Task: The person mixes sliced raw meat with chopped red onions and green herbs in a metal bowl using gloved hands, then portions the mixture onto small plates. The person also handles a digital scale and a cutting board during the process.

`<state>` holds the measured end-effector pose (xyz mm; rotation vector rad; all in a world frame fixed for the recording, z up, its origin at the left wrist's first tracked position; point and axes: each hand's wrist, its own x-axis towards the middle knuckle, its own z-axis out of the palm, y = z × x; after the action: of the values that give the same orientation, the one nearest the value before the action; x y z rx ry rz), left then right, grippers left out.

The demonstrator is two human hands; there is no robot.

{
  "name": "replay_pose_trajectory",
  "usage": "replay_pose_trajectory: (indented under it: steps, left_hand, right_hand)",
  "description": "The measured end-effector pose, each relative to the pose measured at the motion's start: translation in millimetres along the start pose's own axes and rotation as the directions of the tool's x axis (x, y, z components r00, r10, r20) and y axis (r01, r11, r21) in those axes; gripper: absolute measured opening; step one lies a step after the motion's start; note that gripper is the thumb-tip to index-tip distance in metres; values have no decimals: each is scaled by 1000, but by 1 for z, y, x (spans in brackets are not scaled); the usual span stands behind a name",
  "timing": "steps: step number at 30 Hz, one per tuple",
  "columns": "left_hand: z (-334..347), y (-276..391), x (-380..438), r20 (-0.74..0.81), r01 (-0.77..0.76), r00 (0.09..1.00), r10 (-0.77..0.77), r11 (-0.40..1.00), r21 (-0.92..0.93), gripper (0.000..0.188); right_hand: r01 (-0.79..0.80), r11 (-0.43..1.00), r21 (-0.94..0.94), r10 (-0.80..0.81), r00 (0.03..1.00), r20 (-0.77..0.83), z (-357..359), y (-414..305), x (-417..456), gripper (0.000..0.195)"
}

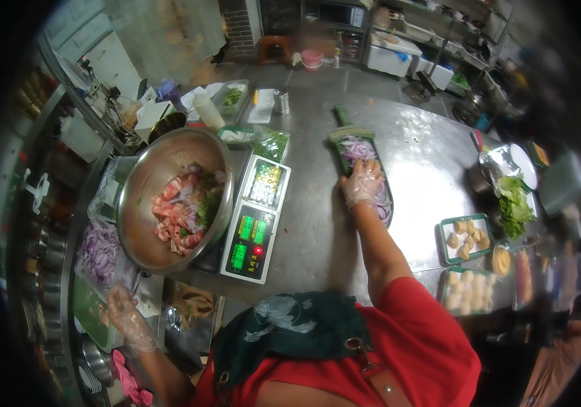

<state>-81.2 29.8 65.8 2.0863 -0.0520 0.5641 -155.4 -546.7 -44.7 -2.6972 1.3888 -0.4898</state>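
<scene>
My right hand (364, 184), in a clear plastic glove, lies palm down on sliced red onion (358, 148) in a long, narrow green tray (344, 160) with a handle at its far end. The fingers are slightly apart. At the lower left, my left hand (126, 311), also gloved, hovers near a plastic bag of sliced red onion (98, 252); blur hides whether its fingers hold anything. Between the hands, a large steel bowl (135, 224) with rolled raw meat slices (178, 208), onion and green herbs sits on a digital scale (250, 241) with lit displays.
On the right of the steel table (316, 229) are a tray of brown chunks (466, 240), a tray of pale balls (468, 290) and leaf lettuce (517, 206). Beyond the scale stand a squeeze bottle (208, 109), bagged greens (271, 144) and a metal shaker (281, 102).
</scene>
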Motion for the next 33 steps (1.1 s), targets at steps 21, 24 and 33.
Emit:
replay_pose_trajectory:
  steps: [21, 24, 33]
  left_hand:
    - [80, 148, 11, 431, 493, 870, -241, 452, -743, 46]
    - [97, 183, -23, 535, 547, 829, -166, 438, -713, 35]
    - [204, 137, -112, 847, 819, 504, -171, 406, -405, 37]
  right_hand:
    - [163, 695, 700, -74, 985, -155, -172, 5, -32, 58]
    - [376, 532, 759, -346, 914, -211, -217, -4, -79, 64]
    - [827, 489, 278, -869, 488, 76, -192, 78, -168, 63]
